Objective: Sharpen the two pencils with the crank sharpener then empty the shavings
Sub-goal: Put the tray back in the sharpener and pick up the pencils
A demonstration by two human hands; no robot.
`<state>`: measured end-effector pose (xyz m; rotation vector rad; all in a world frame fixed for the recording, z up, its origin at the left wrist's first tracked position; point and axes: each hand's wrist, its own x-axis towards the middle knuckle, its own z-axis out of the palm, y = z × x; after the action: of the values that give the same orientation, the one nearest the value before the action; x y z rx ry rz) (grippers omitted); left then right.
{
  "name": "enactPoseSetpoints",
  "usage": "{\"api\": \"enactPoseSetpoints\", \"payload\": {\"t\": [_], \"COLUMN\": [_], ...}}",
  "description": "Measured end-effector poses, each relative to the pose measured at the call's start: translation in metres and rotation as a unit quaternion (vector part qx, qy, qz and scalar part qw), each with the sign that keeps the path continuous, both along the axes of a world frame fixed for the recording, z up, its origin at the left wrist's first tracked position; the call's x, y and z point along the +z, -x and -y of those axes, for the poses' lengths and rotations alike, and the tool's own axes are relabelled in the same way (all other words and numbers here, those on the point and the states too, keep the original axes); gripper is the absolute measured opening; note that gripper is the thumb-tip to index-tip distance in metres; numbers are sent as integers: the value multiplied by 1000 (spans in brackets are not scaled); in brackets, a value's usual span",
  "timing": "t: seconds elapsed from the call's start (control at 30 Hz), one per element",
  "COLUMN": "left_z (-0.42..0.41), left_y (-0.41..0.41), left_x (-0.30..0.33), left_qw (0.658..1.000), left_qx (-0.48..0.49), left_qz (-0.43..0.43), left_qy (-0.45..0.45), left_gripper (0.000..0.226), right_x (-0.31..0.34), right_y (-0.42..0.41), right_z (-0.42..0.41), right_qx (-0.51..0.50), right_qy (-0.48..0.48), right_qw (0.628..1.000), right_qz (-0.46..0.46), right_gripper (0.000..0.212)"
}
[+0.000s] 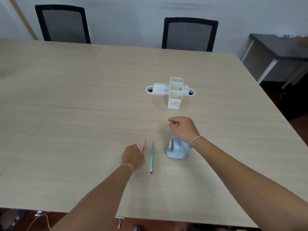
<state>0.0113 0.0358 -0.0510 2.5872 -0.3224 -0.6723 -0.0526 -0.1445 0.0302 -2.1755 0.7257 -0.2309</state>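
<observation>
A pink pencil (143, 145) and a teal pencil (152, 157) lie side by side on the table, tips pointing away from me. My left hand (132, 155) is closed over the lower part of the pink pencil, which still rests on the table. To the right stands a light blue crank sharpener (176, 150). My right hand (183, 128) hovers just above and behind it with fingers loosely curled, holding nothing; its wrist hides the sharpener's right side and crank.
A white desk organiser (175, 92) with tall compartments stands farther back on the light wooden table (75, 105). Two black mesh chairs (190, 35) are at the far edge. A dark side table (275, 47) is at the right.
</observation>
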Motion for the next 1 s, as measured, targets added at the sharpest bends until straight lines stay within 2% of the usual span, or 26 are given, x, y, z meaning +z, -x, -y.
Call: {"api": "enactPoseSetpoints", "payload": {"t": [0.2,0.27,0.37,0.53,0.67,0.77,1.0], "left_z": [-18,-25,-36,-47,-50,-49,-40], "left_y": [-19,-27,-36,-44,-51,-55,-62], "left_x": [12,15,17,18,16,14,12], "left_qw": [996,994,992,991,991,992,991], "left_qx": [43,61,74,74,70,64,46], "left_qz": [7,9,14,19,17,12,8], "left_qy": [72,94,105,112,109,112,128], "left_gripper": [23,15,2,6,3,1,6], "right_x": [-9,-16,-23,-48,-63,-65,-61], "right_y": [-20,-28,-34,-30,-31,-33,-41], "right_z": [-38,-50,-69,-90,-94,-93,-90], "right_qx": [61,72,82,119,114,88,25], "right_qy": [22,33,65,128,142,132,44], "right_qw": [995,989,971,934,926,936,960], "right_qz": [-75,-121,-217,-312,-330,-314,-275], "right_gripper": [26,21,22,27,30,30,25]}}
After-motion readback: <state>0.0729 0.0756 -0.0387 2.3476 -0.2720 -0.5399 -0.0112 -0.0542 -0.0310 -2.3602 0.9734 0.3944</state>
